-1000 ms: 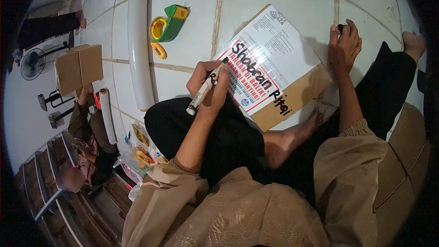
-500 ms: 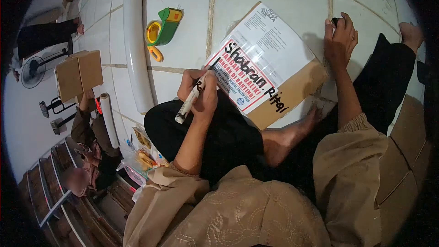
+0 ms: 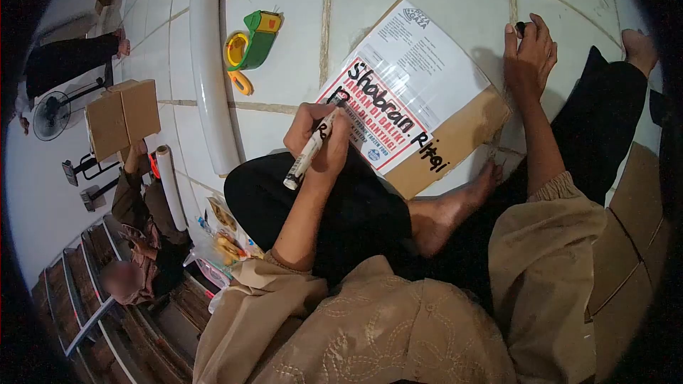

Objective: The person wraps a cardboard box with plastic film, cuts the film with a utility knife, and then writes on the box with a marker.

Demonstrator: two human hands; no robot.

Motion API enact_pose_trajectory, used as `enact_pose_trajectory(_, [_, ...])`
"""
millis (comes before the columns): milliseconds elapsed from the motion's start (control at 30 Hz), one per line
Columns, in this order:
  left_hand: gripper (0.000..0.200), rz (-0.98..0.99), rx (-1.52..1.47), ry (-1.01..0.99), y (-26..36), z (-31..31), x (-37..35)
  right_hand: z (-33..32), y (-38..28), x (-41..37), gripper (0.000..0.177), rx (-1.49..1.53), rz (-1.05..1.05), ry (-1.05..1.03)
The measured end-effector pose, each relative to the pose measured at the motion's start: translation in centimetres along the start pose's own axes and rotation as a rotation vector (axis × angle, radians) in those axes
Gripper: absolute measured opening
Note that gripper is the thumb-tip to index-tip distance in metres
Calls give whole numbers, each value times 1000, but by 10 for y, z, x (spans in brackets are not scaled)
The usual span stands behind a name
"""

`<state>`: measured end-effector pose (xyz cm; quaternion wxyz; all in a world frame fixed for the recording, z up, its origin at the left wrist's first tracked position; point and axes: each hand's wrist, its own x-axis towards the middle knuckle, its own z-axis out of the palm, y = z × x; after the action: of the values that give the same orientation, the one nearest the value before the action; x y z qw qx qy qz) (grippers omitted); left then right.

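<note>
A white marker [image 3: 307, 159] is gripped in my left hand [image 3: 318, 139], its tip against the left edge of a red-and-white printed label [image 3: 377, 148]. That label and a white printed sheet [image 3: 421, 46] lie on a flat brown cardboard package [image 3: 466, 128] on the floor. Thick black handwriting runs across the label and onto the bare cardboard. Past the package's right corner, my right hand [image 3: 530, 57] rests on the floor, pinching a small black cap [image 3: 520, 29] between thumb and finger.
Left of the package are a green-and-yellow tape dispenser [image 3: 260, 41] and a long roll of clear film [image 3: 211, 78]. My crossed legs border the package. Further left are a co-worker [image 3: 142, 242], a cardboard box [image 3: 122, 119], a fan [image 3: 52, 115] and a second roll [image 3: 171, 188].
My left hand has moved slightly right with the marker, and the black stroke at the label's left edge has grown into a larger mark. My right hand stays in place.
</note>
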<state>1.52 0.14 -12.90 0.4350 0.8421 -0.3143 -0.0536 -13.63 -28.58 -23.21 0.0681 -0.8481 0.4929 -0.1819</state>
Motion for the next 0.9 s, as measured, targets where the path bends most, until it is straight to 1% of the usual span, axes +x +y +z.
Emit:
enact_pose_trajectory(67, [12,-13,21,60,1,0,2,3,3,-1,30,-1,-4,2])
enact_pose_trajectory(167, [11,-67,14,66,2,-1,4,2,2,-1,29,11,1,4])
enact_pose_trajectory(200, [11,-66,15,63,3,-2,3,2,1,-1,28,23,8,7])
enact_pose_trajectory(267, [9,-50,-46,124,4,-3,-1,3,1,-2,28,23,1,25])
enact_pose_trajectory(367, [7,-84,-78,75,12,-4,-9,3,1,-2,27,29,-2,37])
enact_pose_trajectory(400, [7,-55,-127,60,13,-1,-10,2,1,-2,26,40,0,30])
enact_pose_trajectory(433, [7,-7,-31,39,15,-1,-11,1,1,-2,26,40,0,30])
enact_pose_trajectory(500, [8,37,-13,-29,13,0,-10,0,1,-1,34,62,7,-16])
enact_pose_trajectory(533, [8,36,-10,-30,11,1,-9,0,1,-2,34,64,8,-18])
enact_pose_trajectory(600, [10,38,2,-5,10,4,-7,2,1,-1,26,42,-10,41])
enact_pose_trajectory(733, [12,8,31,31,12,-1,-7,1,1,-1,26,45,-2,36])
enact_pose_trajectory(900, [13,71,88,0,7,-2,-10,2,2,-2,28,43,0,25])
